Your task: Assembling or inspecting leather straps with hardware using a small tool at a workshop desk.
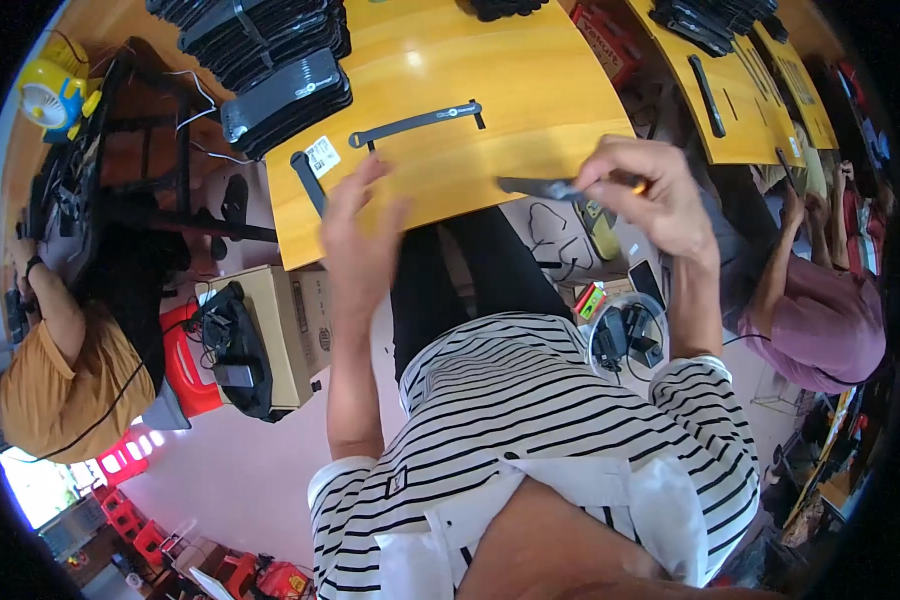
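Observation:
My right hand (660, 195) is closed on a dark flat strip (530, 187), held over the near right part of the table (560, 110). A small orange spot shows by its fingers; what it belongs to I cannot make out. My left hand (360, 235) is smeared by motion at the table's near edge, fingers apart, with nothing seen in it. Beyond the hands lies a dark grey strap (415, 125) with a looped left end and a white print. Another dark strap (308, 180) rests at the left edge, beside a white label (322, 156).
Bundled black straps (285, 95) are piled at the table's far left. Below on the right stands a clear round tub (625, 335) with black adapters. A cardboard box (270, 330) is at the left. Co-workers sit on both sides, one in an orange shirt (80, 380).

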Motion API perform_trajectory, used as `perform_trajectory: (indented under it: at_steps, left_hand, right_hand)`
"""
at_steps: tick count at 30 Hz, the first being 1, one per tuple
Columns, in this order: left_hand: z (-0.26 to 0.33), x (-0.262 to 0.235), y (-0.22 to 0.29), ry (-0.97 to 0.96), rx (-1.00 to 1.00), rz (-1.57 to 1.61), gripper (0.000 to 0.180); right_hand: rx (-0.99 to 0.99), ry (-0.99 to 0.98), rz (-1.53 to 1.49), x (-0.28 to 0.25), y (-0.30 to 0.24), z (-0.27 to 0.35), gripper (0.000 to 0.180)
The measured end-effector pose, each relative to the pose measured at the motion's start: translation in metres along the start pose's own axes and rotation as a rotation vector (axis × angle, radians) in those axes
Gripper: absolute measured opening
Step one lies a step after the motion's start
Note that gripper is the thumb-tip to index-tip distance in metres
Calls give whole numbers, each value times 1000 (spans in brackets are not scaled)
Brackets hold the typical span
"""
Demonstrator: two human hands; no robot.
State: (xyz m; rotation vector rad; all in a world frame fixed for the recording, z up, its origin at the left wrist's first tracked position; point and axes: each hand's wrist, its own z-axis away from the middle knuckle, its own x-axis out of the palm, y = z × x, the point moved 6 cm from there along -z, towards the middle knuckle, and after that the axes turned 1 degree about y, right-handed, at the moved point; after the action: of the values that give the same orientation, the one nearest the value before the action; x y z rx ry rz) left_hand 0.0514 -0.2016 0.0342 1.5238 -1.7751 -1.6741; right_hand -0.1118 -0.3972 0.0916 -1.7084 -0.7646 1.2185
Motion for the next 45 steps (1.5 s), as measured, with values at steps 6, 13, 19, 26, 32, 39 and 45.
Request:
perform_trajectory:
  at_steps: [6, 13, 19, 26, 32, 39, 45]
  left_hand:
    - [12, 75, 11, -718, -273, 543, 23]
    - [19, 34, -68, -731, -438, 280, 13]
    - [5, 18, -112, -417, -578, 410, 11]
    - [-40, 14, -159, -64, -606, 474, 12]
    - [-66, 22, -188, 6, -589, 428, 12]
    - [-71, 29, -199, 59, -574, 310, 11]
    - [-74, 29, -185, 82, -504, 194, 10]
  right_hand:
    - [-35, -84, -104, 25, 16, -20, 11]
    - [366, -11, -167, 36, 115, -16, 21]
    - [510, 76, -393, 59, 155, -31, 11]
    - [551, 240, -489, 68, 183, -82, 8]
    - [515, 305, -483, 69, 199, -108, 5]
    - [489, 323, -322, 68, 217, -120, 3]
    - [418, 366, -161, 66, 224, -117, 7]
